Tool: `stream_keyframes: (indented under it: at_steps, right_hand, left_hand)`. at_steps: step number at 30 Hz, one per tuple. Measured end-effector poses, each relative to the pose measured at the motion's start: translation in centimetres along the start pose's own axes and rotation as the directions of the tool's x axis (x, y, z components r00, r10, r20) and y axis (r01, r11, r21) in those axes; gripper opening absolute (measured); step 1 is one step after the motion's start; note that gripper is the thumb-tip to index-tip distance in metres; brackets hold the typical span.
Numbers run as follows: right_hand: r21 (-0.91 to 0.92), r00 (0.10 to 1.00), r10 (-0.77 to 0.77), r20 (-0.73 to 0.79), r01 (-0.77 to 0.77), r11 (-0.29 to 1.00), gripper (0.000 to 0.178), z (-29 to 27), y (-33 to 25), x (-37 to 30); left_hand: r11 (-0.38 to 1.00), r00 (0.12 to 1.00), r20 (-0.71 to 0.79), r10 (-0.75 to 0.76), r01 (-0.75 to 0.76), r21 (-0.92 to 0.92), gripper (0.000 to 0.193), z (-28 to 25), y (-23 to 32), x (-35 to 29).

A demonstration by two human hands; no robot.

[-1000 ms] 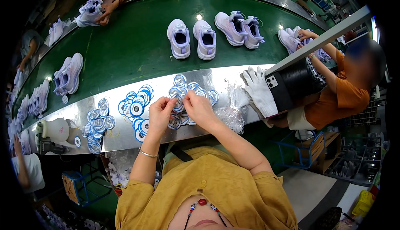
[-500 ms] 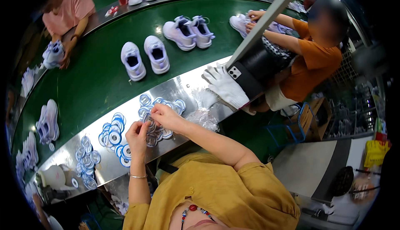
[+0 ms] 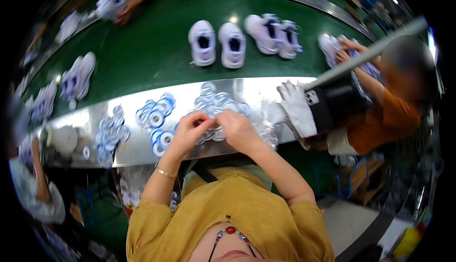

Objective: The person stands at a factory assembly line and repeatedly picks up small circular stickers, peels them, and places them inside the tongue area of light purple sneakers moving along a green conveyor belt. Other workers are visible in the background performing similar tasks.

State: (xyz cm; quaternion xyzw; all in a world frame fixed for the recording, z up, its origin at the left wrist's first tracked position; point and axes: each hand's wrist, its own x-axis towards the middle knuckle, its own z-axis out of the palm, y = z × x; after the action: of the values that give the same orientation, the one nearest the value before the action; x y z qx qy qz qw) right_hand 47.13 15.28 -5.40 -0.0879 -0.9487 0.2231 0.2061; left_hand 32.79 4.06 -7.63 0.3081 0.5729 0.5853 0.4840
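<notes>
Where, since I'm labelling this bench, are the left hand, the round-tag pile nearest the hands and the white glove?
Left hand (image 3: 191, 130), head view: its back.
Round-tag pile (image 3: 221, 99), head view: its upper middle.
White glove (image 3: 299, 111), head view: its body, below the fingers.

We are looking down through one fisheye camera worn on the head.
We are facing forward, with the shirt (image 3: 228, 191) nearest below, the left hand (image 3: 191, 130) and right hand (image 3: 236, 130) mid-view, the green table (image 3: 142, 48) stretching beyond, and straight edges bending toward the sides.
</notes>
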Motion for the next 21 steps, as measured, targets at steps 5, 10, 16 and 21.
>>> stream_keyframes:
  at_steps: [5, 10, 16, 21]
  right_hand:
    - [0.267, 0.999, 0.036, 0.034, -0.043, 0.963, 0.009, 0.8, -1.0, -0.6]
    - [0.609, 0.876, 0.25, 0.412, -0.469, 0.64, 0.008, 0.7, -1.3, 0.9]
    - [0.594, 0.838, 0.177, 0.516, -0.5, 0.631, 0.011, 2.9, -2.3, 3.5]
    - [0.579, 0.853, 0.347, 0.389, -0.519, 0.629, 0.016, 5.7, -2.3, 5.5]
  left_hand:
    - [0.972, 0.996, 0.02, -0.082, 0.085, -0.219, 0.009, -0.5, -0.8, -1.7]
    - [0.986, 0.991, -0.081, 0.105, -0.093, 0.135, 0.009, -1.2, -0.4, -4.0]
    - [0.966, 0.961, -0.185, 0.206, -0.169, 0.196, 0.007, -5.0, 0.1, -5.4]
    - [0.543, 0.785, -0.376, 0.492, 0.061, 0.838, 0.024, -10.2, -1.9, -3.8]
